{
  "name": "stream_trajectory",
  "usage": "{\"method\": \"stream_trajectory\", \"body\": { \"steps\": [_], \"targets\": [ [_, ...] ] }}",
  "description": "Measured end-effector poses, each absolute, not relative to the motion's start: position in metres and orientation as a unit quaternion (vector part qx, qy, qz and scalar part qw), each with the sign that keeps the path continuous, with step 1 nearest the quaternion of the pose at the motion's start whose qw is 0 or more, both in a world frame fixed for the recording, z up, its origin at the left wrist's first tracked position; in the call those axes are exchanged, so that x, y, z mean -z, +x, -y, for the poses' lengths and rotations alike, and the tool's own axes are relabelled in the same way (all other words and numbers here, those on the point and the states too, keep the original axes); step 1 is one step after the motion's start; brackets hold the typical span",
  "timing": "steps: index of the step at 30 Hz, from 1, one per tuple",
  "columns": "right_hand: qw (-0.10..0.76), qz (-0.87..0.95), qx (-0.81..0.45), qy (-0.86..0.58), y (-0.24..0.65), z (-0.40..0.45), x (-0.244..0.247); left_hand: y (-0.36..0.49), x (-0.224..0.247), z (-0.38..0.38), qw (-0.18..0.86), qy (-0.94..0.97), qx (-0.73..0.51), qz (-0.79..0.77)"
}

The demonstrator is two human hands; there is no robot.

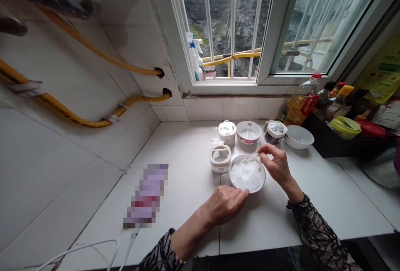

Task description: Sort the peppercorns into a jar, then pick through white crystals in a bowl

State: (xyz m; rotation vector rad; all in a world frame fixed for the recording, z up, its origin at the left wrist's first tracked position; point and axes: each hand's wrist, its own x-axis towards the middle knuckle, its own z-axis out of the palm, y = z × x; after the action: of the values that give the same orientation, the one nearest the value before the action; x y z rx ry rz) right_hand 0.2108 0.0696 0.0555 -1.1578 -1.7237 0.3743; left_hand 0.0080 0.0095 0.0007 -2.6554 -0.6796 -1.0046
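A bowl (231,179) with a pink rim stands on the counter, filled with a white, grainy or powdery substance (248,175). My left hand (226,204) grips its near rim, thumb and fingers closed on the edge. Between the fingers of my right hand (276,164) is the handle of a small white spoon (252,157), whose head dips into the white substance at the far side. Just left of the bowl sits a clear jar with a cream lid (220,156). Behind it is a white container (227,131) with its clear lid tipped open to the left.
Near the wall are a flowered bowl (248,132) with a white spoon inside, a dark-filled jar (275,131) and a white bowl (299,136). An oil bottle (298,106) and a black condiment box (340,141) stand right. A blurred purple object (148,196) with a white cable lies left.
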Motion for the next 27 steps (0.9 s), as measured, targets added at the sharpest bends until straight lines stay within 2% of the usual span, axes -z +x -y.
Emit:
{"method": "stream_trajectory", "body": {
  "steps": [3,6,15,27],
  "targets": [
    [0.466,0.722,-0.15,-0.49,0.208,-0.07,-0.052,0.008,-0.002,-0.009,0.109,-0.904,0.344,0.229],
    [0.446,0.723,-0.196,-0.49,0.202,-0.07,-0.05,0.008,-0.002,-0.009,0.108,-0.904,0.346,0.228],
    [0.509,0.559,-0.423,-0.499,0.209,-0.077,-0.055,0.008,-0.001,-0.009,0.108,-0.904,0.342,0.233],
    [0.524,0.511,-0.472,-0.491,0.212,-0.083,-0.053,0.008,-0.002,-0.01,0.11,-0.905,0.342,0.229]
  ]
}}
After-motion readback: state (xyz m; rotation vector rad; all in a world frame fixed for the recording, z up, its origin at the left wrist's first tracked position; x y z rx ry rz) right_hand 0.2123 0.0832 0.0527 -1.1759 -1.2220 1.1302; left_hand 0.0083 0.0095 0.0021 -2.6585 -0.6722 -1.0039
